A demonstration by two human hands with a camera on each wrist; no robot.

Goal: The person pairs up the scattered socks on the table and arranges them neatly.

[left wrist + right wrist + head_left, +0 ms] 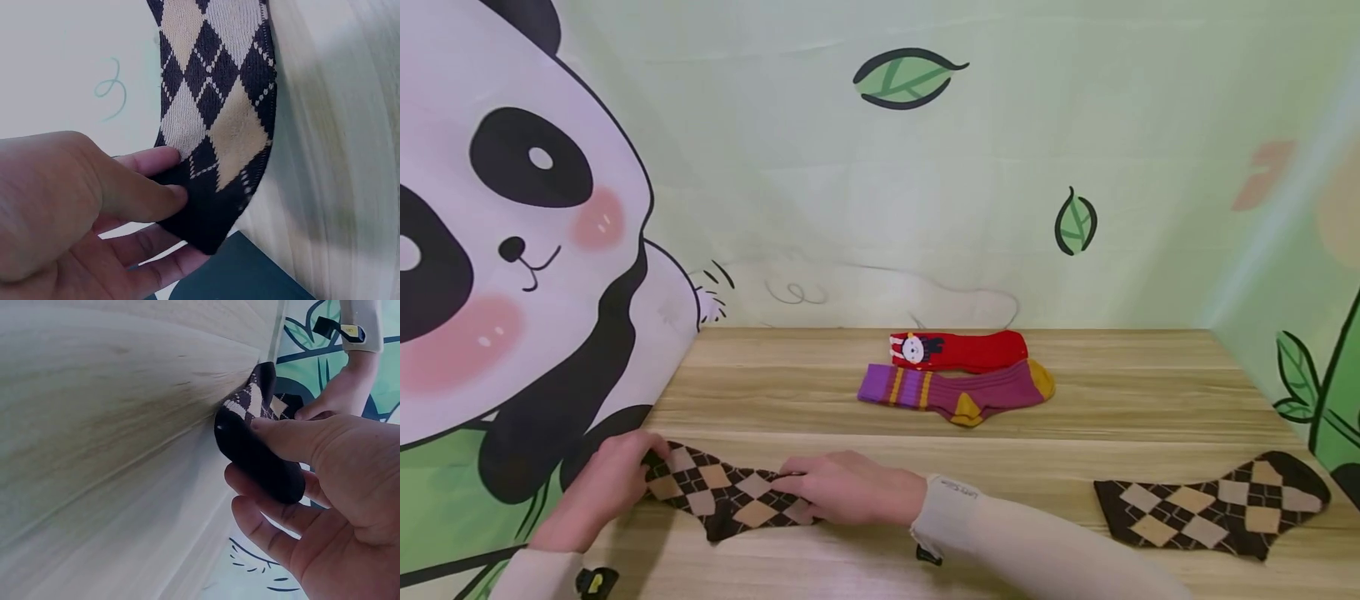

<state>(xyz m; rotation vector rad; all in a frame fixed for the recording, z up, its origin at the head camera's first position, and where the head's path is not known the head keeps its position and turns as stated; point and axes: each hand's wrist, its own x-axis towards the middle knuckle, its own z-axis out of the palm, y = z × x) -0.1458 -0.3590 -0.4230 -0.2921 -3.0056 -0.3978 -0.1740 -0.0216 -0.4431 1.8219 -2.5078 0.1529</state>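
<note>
A black argyle sock (752,500) with tan and grey diamonds stretches between both hands at the front left. My left hand (625,467) pinches its black cuff (200,212), thumb on top and fingers beneath. My right hand (850,487) grips the black toe (256,450) at the other end, thumb against one side in the right wrist view. The sock's heel points toward the near edge. A matching argyle sock (1210,508) lies flat on the table at the right, its toe pointing right.
Toward the back of the wooden table (760,383) lie a red sock (977,352) with an animal figure and, just in front of it, a purple sock (947,392) with yellow heel, toe and stripes. A cloth backdrop (775,192) with a printed panda and leaves encloses the table.
</note>
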